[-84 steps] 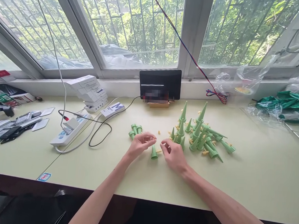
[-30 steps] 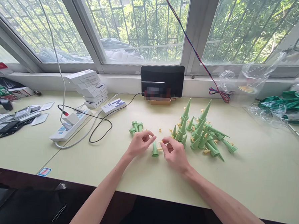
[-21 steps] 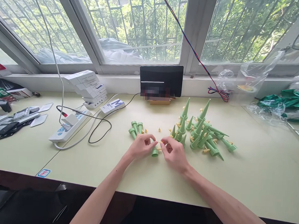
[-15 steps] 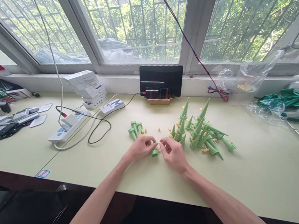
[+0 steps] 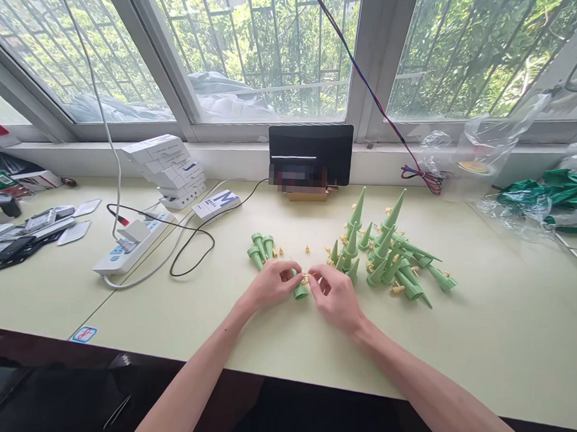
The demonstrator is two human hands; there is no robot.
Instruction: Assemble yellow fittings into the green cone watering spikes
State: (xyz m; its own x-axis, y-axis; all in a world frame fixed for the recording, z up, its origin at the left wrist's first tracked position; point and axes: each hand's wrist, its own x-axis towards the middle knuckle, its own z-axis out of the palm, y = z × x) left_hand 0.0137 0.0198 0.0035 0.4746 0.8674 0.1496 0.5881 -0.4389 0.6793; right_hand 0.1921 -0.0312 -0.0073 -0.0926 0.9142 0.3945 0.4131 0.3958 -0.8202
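Yellow piece (image 5: pixel 305 277): held over the middle of the surface (image 5: pixel 479 355), between left hand (image 5: pixel 274 285) and right hand (image 5: pixel 335 296). Fingers of both pinched on it, one at each end; how the ends fit is too small to tell.

Progress (judged): many cones in the green cone pile (image 5: pixel 386 254), right of the right hand, carry yellow fittings (image 5: pixel 399 289) and look finished. Apparently left: green cone group (image 5: pixel 258 245) beyond the left hand, no fittings visible on it, and loose yellow bits (image 5: pixel 307 249) lying toward the back edge.

Obstructions: single green cone (image 5: pixel 301 294) lies just below the fingers, partly hidden. Left hand hides part of the group.

Around: dark screen (image 5: pixel 316 140) at back edge; power strip (image 5: pixel 134 250) and black cable (image 5: pixel 212 251) left; clear plastic (image 5: pixel 490 149) at back right corner.
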